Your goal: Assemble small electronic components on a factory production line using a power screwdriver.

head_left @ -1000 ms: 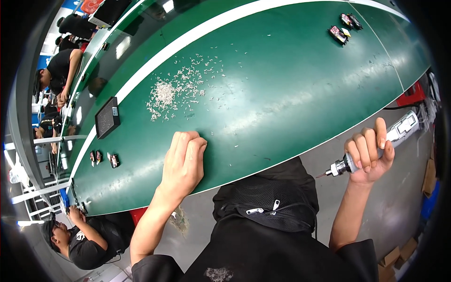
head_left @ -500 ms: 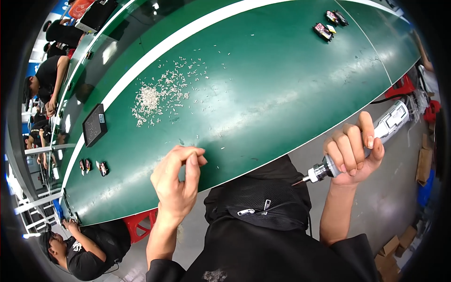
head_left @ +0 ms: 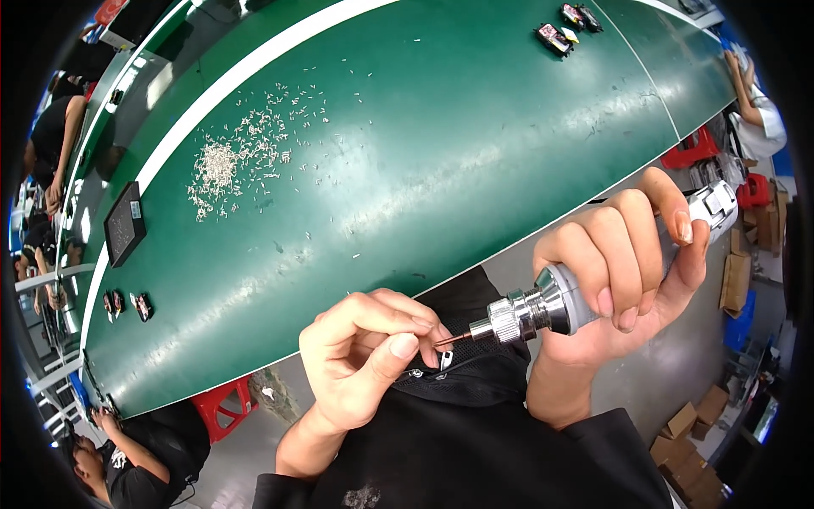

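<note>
My right hand point(head_left: 623, 271) is wrapped round a grey and silver electric screwdriver point(head_left: 519, 316), its slim bit pointing left. At the bit's tip my left hand point(head_left: 365, 356) has its fingers curled and drawn together. Whatever those fingertips may pinch is too small to make out. Both hands are just off the near edge of the green table point(head_left: 441, 170), above the black mesh bag point(head_left: 475, 365) at my waist. Farther left on the table lies a scattered pile of tiny, slender, pale pieces point(head_left: 218, 165).
A black tray point(head_left: 125, 225) rests at the table's left. Small black devices sit at the far right point(head_left: 555, 38) and lower left point(head_left: 142, 307). A co-worker point(head_left: 131, 458) sits at lower left near a red stool point(head_left: 225, 411). Cardboard boxes point(head_left: 695, 433) stand on the floor at right.
The screwdriver has come up and left, closer to me. My left hand has moved right and down, so its fingers now meet the bit's tip. The view has shifted slightly.
</note>
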